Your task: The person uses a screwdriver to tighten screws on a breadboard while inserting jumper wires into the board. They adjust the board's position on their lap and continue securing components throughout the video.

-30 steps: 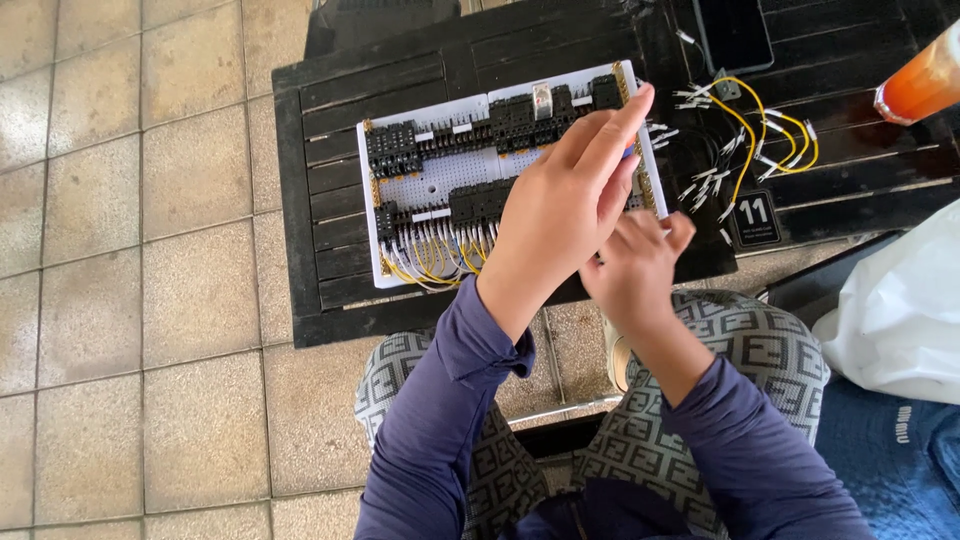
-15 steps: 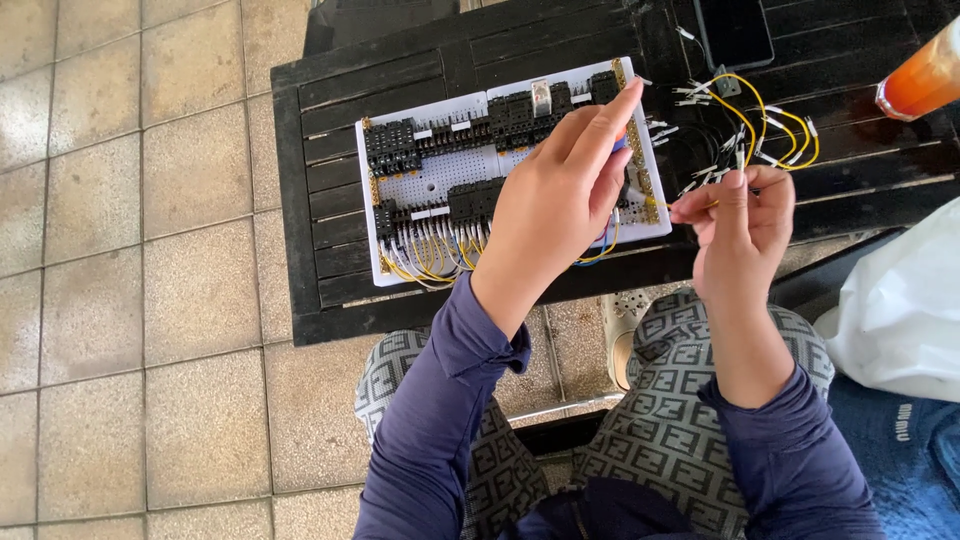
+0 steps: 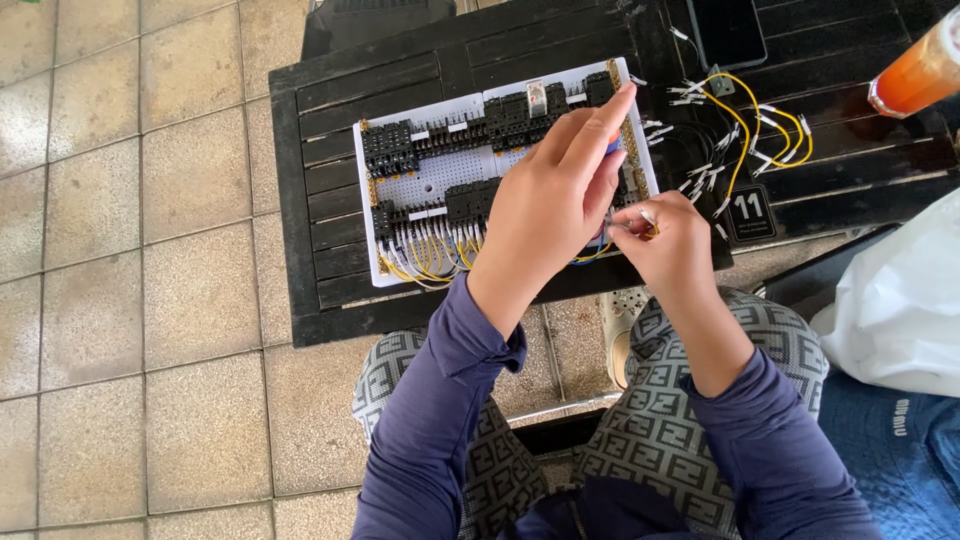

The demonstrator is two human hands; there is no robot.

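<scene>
Here, our entries for this moment:
Board: white wiring panel (image 3: 440, 175) with black terminal blocks, flat on the dark slatted desk (image 3: 320, 120), upper centre of the frame.
Left hand (image 3: 548, 215): over the board's right half, forefinger stretched to its upper right corner, other fingers curled; what they grip we cannot tell.
Right hand (image 3: 668, 243): at the board's lower right edge, fingertips pinched narrow on a thin wire end.
Loose yellow wires (image 3: 765, 125): upper right, apart from the board.
Risk, as we judge: the left hand hides the terminals, so the wire may seat wrongly or slip.
Orange drink (image 3: 920, 70): top right corner; a snagged lead could tip it.
</scene>
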